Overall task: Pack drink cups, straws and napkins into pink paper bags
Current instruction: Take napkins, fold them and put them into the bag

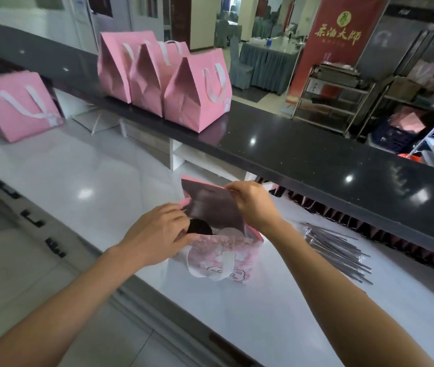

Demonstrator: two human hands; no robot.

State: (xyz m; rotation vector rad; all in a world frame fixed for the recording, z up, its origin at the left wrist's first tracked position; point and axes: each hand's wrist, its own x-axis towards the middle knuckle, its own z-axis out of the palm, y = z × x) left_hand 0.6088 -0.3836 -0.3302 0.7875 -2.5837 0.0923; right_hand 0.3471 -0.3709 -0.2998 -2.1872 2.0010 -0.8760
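Head view: pink bag (221,250) upright on white desk (104,181), mouth spread for loading, dark cup lid (200,227) visible inside. Left hand (157,234) curled over near rim; right hand (253,205) pinching far flap. Straws (337,250) just beside, within reach

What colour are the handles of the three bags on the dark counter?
White, on pink bags; seen in the head view.
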